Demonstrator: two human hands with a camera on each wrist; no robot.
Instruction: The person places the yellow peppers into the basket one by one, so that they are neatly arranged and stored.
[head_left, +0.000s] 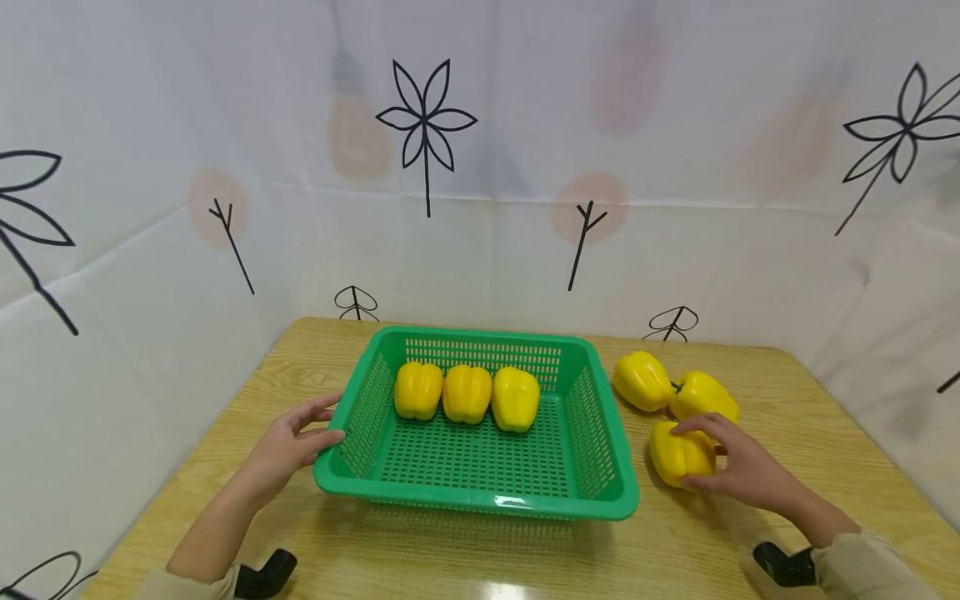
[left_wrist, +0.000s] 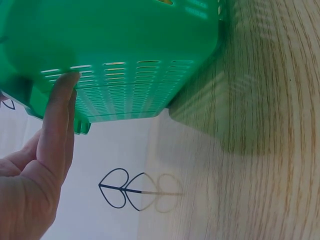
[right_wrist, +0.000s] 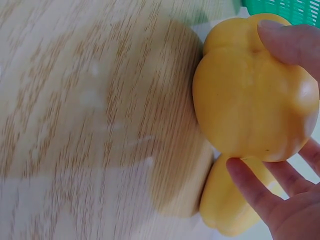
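Observation:
A green plastic basket (head_left: pixel 480 500) stands mid-table with three yellow bell peppers (head_left: pixel 467 394) in a row along its far side. At its left rim my left hand (head_left: pixel 288 442) holds on, thumb over the edge and fingers against the outer wall; the left wrist view shows these fingers (left_wrist: pixel 57 117) nearly straight along the slotted side. Right of the basket, my right hand (head_left: pixel 738 467) grips another yellow bell pepper (head_left: pixel 678 454) between thumb and fingers. In the right wrist view that pepper (right_wrist: pixel 250 95) fills the grasp, the thumb on its upper side.
Two more yellow bell peppers (head_left: pixel 643 381) lie behind the gripped one, to the right of the basket. The wooden table (head_left: pixel 420 558) backs onto a white patterned curtain (head_left: pixel 480 267), which also runs along both sides. Black wrist devices (head_left: pixel 266 575) show near both sleeves.

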